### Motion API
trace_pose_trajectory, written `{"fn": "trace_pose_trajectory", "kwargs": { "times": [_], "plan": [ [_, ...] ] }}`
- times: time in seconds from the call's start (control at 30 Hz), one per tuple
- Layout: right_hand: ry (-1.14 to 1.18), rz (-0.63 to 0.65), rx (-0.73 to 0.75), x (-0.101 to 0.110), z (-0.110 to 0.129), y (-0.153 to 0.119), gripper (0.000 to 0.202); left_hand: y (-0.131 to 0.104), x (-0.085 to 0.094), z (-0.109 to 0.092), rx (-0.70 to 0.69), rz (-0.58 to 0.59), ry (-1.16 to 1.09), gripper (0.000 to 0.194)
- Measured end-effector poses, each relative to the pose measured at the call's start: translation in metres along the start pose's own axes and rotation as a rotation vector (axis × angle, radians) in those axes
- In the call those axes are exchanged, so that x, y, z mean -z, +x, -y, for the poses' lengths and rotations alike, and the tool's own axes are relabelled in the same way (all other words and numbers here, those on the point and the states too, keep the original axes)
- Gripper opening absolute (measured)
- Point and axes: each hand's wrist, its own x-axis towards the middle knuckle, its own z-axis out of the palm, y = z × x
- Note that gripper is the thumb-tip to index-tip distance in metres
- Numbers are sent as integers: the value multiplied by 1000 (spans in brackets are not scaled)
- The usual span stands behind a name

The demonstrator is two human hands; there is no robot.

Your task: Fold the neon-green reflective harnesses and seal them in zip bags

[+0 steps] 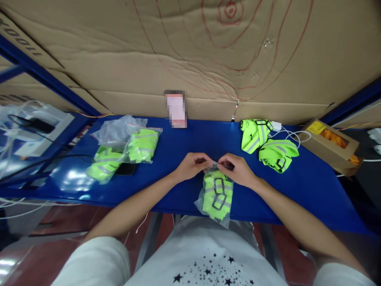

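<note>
A clear plastic bag (200,197) lies at the table's front edge, its top edge pinched between both my hands. Inside it is a folded neon-yellow reflective strap (210,198) with grey stripes and two black buckles. My left hand (195,165) is closed on the left part of the bag's top edge, thumb against fingers. Close beside it, my right hand (233,169) is closed on the same edge to the right. Whether the bag's mouth is sealed cannot be made out.
Two loose rolled reflective straps (278,153) lie right, near a white cable (297,137) and a cardboard box (333,147) with orange contents. Left are bagged reflective straps (144,145), bare plastic bags (114,131) and a power strip (47,135). A phone (176,109) leans against the cardboard wall.
</note>
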Motion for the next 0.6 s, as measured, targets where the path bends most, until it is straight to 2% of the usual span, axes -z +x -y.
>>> {"fn": "trace_pose_trajectory", "kwargs": {
  "times": [0.2, 0.47, 0.6],
  "plan": [
    [-57, -23, -36, -3, 0, -4, 11, 3, -1, 4, -32, 13, 32, 33],
    [-70, -40, -2, -7, -3, -7, 12, 3, -4, 6, 13, 38, 17, 36],
    [-82, -9, 27, -7, -4, -8, 17, 3, -6, 8, 26, 50, -17, 36]
  ]
}}
